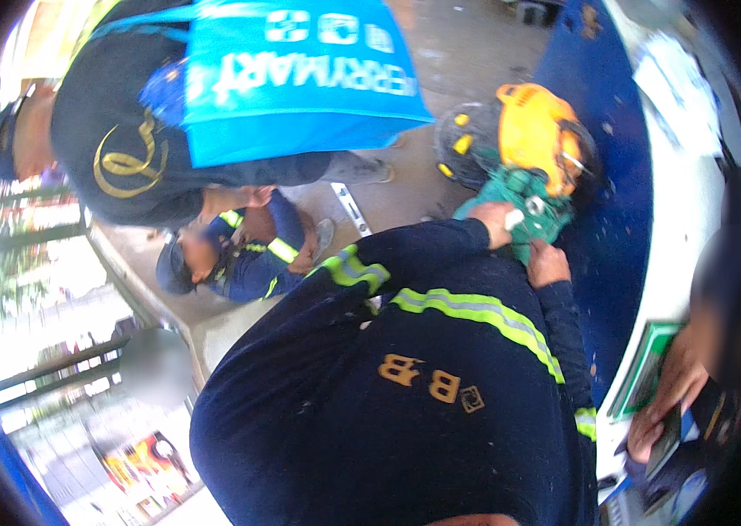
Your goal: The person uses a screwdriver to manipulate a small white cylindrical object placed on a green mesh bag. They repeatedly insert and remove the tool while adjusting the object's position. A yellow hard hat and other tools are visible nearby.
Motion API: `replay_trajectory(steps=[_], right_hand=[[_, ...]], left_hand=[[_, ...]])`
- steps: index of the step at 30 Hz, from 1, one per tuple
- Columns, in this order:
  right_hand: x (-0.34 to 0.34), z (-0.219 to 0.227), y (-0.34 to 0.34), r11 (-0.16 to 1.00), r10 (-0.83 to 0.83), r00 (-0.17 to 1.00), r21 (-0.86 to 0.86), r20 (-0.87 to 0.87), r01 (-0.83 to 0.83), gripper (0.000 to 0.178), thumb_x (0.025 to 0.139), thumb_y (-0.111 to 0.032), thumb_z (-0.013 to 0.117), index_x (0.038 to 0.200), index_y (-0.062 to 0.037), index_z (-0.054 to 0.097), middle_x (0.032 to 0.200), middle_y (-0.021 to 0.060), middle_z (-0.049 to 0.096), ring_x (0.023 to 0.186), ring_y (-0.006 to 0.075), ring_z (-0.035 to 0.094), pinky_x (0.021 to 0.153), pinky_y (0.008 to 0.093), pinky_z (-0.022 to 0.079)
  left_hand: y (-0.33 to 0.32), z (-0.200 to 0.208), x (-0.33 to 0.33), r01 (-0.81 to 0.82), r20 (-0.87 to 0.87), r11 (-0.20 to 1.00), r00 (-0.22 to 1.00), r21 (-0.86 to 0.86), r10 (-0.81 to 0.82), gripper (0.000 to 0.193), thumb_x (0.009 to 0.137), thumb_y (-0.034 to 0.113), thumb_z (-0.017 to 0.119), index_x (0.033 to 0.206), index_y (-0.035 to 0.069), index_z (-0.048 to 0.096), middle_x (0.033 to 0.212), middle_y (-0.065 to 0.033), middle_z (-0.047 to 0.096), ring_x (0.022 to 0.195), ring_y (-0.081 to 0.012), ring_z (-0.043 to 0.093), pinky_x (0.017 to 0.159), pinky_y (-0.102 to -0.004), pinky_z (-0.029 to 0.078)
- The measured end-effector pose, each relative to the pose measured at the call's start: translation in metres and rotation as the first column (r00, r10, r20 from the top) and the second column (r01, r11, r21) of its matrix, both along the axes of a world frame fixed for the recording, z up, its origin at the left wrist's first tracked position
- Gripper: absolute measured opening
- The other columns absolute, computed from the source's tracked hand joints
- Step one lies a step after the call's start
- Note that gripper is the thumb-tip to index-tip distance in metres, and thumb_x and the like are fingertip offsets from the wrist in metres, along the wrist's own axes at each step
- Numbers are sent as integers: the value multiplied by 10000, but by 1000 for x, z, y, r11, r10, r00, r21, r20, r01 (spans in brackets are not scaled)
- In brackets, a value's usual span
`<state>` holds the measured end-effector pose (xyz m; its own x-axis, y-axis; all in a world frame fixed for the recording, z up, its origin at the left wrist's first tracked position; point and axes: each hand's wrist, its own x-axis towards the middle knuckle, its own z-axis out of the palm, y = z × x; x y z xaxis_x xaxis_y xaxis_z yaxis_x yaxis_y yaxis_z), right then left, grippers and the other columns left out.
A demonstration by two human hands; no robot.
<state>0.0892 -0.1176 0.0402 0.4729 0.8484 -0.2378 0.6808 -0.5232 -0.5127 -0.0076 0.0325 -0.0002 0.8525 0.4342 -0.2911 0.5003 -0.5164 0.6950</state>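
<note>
Access to the machine [535,167], green body under a yellow cover, is tight. A person in a dark jacket with reflective stripes [414,377] fills the near middle of the view, both of that person's hands resting on the green body, closing the approach from below. The blue wall [611,219] shuts in the machine's right side. A standing person with a blue bag [291,79] blocks the upper left; a crouching person [248,250] sits low beneath. Open concrete floor [467,61] remains above the machine, between bag and wall.
</note>
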Motion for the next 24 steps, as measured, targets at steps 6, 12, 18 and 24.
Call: replay_trajectory(steps=[6, 12, 18, 24], right_hand=[[27, -36, -12, 999, 0, 898, -48, -439, -24, 189, 849, -203, 511, 905, -44, 597, 590, 124, 573, 478, 266, 541, 464, 397, 438], [31, 26, 14, 859, -440, 518, -513, -733, 5, 203, 893, -223, 481, 1016, -114, 598, 439, -36, 308, 292, 103, 268, 289, 286, 233], [-12, -48, 1, 991, 67, 998, 113, 15, -69, 162, 772, -146, 542, 818, -45, 660, 711, 186, 620, 674, 352, 606, 638, 428, 489], [25, -25, 11, 950, 212, 977, -238, 24, -200, 155, 740, -171, 581, 781, -62, 683, 761, 196, 625, 721, 353, 621, 676, 425, 495]], left_hand=[[-2, 13, -6, 61, -159, 998, 986, 24, -57, 293, 654, 149, 619, 943, 106, 598, 901, -158, 629, 890, -336, 595, 759, -432, 473], [-1, -21, -5, 154, -93, 988, 984, -16, -155, 282, 654, 291, 632, 875, 115, 634, 908, -151, 641, 875, -333, 607, 760, -422, 483], [3, 6, -15, 45, -208, 998, 978, 38, -36, 316, 673, 211, 629, 959, 81, 600, 910, -180, 632, 900, -340, 599, 783, -424, 477], [-6, 0, -12, 211, -282, 976, 941, 61, -186, 304, 697, 165, 599, 987, 73, 595, 939, -175, 629, 930, -327, 595, 807, -419, 470]])
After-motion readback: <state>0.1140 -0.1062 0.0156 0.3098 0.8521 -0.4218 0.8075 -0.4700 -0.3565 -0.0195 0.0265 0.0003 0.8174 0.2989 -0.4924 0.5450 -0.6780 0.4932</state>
